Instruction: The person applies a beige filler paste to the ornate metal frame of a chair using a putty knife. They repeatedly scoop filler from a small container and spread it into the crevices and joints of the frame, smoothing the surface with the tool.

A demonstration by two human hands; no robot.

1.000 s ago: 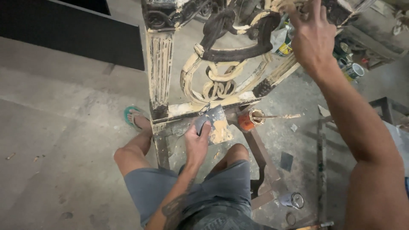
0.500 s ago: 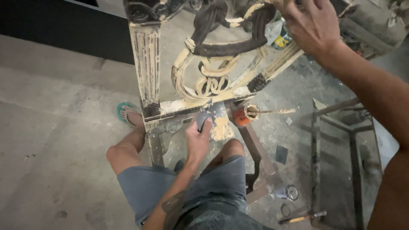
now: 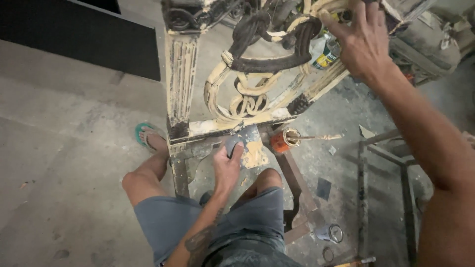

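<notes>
An ornate metal panel [image 3: 180,84] with scrollwork [image 3: 247,99] stands upright in front of me, smeared with cream filler. My left hand [image 3: 226,165] presses a putty knife [image 3: 250,146], loaded with cream filler, against the panel's bottom rail [image 3: 232,126]. My right hand [image 3: 363,42] reaches up and grips the top of the panel at the upper right. My knees are bent just below the rail.
An orange can [image 3: 281,141] with a stick in it sits beside the rail. A small round tin [image 3: 331,233] lies on the concrete floor. A bare metal frame [image 3: 361,183] stands at the right. A bottle [image 3: 326,54] shows behind the scrolls. My foot wears a green flip-flop [image 3: 144,137].
The view swayed left and back. My left hand stayed at the bottom rail with the putty knife, and my right hand kept its hold on the panel's top.
</notes>
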